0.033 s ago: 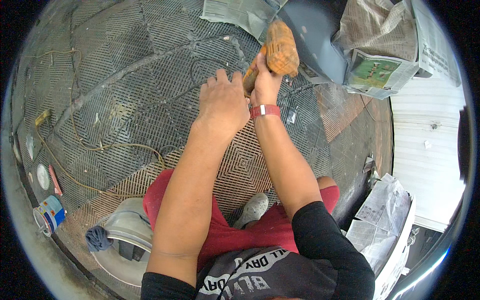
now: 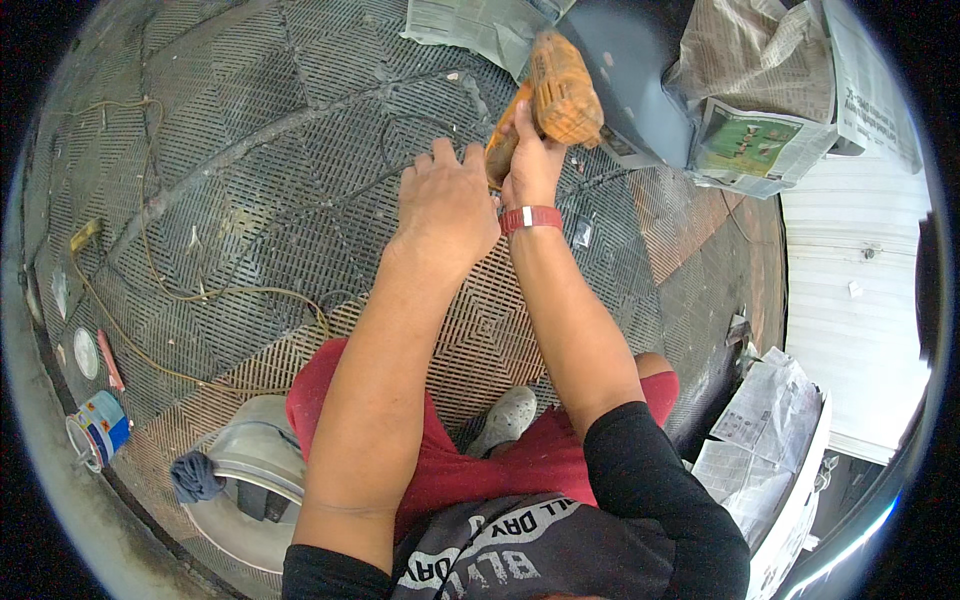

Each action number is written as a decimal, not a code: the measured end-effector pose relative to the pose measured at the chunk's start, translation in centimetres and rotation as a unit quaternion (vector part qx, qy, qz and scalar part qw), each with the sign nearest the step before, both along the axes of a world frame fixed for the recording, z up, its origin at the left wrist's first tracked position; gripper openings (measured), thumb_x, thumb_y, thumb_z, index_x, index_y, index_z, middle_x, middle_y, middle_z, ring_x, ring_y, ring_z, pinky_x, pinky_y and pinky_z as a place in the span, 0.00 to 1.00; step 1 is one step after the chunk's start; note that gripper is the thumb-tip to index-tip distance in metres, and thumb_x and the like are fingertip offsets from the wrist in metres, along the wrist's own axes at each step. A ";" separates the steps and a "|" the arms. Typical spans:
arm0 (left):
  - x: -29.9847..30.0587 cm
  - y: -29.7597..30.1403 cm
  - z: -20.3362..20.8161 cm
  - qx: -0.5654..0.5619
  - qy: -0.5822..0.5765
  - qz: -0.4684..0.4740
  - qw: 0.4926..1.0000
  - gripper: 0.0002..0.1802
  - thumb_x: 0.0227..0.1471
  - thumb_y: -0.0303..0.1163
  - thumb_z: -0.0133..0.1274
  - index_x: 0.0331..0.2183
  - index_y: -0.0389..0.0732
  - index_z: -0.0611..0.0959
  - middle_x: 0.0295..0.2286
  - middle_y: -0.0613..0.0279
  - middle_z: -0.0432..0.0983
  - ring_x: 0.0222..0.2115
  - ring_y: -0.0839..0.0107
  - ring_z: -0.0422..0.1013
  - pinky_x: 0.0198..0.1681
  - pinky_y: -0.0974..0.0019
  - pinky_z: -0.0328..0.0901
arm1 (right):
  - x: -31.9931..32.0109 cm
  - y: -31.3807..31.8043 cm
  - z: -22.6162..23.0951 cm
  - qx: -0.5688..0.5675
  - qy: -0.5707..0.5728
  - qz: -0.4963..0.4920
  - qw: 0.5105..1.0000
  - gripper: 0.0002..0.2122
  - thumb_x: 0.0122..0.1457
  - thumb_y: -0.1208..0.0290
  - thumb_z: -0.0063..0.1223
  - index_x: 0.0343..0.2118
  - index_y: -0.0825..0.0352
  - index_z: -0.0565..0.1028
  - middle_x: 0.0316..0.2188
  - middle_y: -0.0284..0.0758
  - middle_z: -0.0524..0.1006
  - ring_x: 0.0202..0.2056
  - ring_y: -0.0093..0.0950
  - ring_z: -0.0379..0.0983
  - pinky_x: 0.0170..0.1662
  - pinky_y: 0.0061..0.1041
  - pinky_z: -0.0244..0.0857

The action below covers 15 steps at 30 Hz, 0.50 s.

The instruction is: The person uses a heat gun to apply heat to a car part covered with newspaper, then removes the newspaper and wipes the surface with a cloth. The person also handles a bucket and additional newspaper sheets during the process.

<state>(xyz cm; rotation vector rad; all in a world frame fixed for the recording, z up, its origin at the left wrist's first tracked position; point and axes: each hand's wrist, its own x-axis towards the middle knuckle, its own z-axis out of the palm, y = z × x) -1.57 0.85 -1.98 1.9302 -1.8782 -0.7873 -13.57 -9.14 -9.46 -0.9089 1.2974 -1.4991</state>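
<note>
My right hand [image 2: 532, 170], with a red watch band [image 2: 530, 219] on its wrist, is wrapped around the handle of a worn orange power tool [image 2: 563, 88]. The slotted housing of the tool rises above the fist, and its exact kind is not clear. Beside the lower end of the handle is my left hand [image 2: 446, 198], back upward, fingers curled down and away from me. Whatever that hand grips, if anything, is hidden beneath it.
Newspaper [image 2: 755, 150] covers parts around a dark grey panel [image 2: 625, 70] ahead. A yellowish hose [image 2: 240, 292] winds over the slatted floor mat [image 2: 260, 170]. A pale round container [image 2: 230, 520] with a dark cloth [image 2: 196, 477] stands lower left, near a blue-labelled can [image 2: 100, 430].
The orange tool has tipped slightly, its housing shifting a little to the right in my right hand. My left hand looks unmoved.
</note>
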 end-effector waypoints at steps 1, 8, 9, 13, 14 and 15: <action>-0.2 -0.1 0.0 -0.001 0.000 -0.001 1.000 0.33 0.58 0.41 0.61 0.60 0.35 0.73 0.53 0.38 0.70 0.54 0.40 0.71 0.58 0.42 0.66 | 0.3 -0.2 1.2 -0.024 -0.026 0.016 0.999 0.13 0.66 0.70 0.65 0.47 0.66 0.72 0.35 0.29 0.75 0.33 0.22 0.70 0.41 0.27 0.69; -0.2 -0.8 -0.1 -0.011 -0.010 0.001 1.000 0.34 0.57 0.41 0.61 0.61 0.35 0.73 0.53 0.38 0.70 0.54 0.40 0.71 0.58 0.42 0.66 | 0.3 3.1 1.3 -0.037 0.000 -0.113 0.993 0.22 0.68 0.64 0.62 0.59 0.71 0.71 0.55 0.38 0.75 0.54 0.28 0.71 0.58 0.32 0.66; -0.2 -0.8 -0.1 -0.007 -0.012 -0.001 1.000 0.35 0.57 0.40 0.61 0.61 0.35 0.73 0.53 0.38 0.70 0.54 0.40 0.71 0.58 0.43 0.66 | 0.1 3.6 1.1 -0.046 -0.002 -0.124 0.991 0.23 0.69 0.63 0.63 0.59 0.71 0.71 0.55 0.38 0.75 0.54 0.28 0.71 0.58 0.32 0.66; -0.2 -1.0 -0.4 -0.001 -0.023 -0.004 1.000 0.35 0.57 0.40 0.61 0.61 0.35 0.72 0.53 0.37 0.70 0.55 0.40 0.71 0.58 0.43 0.67 | 0.3 4.0 1.9 -0.069 0.033 -0.133 0.988 0.20 0.69 0.65 0.62 0.57 0.70 0.71 0.51 0.36 0.76 0.49 0.26 0.72 0.52 0.30 0.68; -0.2 -1.0 -0.5 -0.002 -0.027 -0.003 1.000 0.35 0.57 0.40 0.61 0.61 0.34 0.72 0.53 0.37 0.70 0.55 0.40 0.71 0.58 0.44 0.67 | 0.6 3.9 2.6 -0.080 0.052 -0.128 0.987 0.19 0.68 0.66 0.62 0.56 0.70 0.72 0.50 0.35 0.77 0.46 0.25 0.73 0.49 0.28 0.69; -0.3 -1.0 -0.5 -0.002 -0.026 -0.004 1.000 0.35 0.57 0.39 0.61 0.61 0.34 0.72 0.53 0.37 0.70 0.54 0.40 0.71 0.58 0.44 0.67 | 0.6 3.4 3.2 -0.078 0.049 -0.099 0.991 0.17 0.68 0.66 0.63 0.52 0.69 0.73 0.45 0.33 0.76 0.43 0.24 0.72 0.46 0.28 0.69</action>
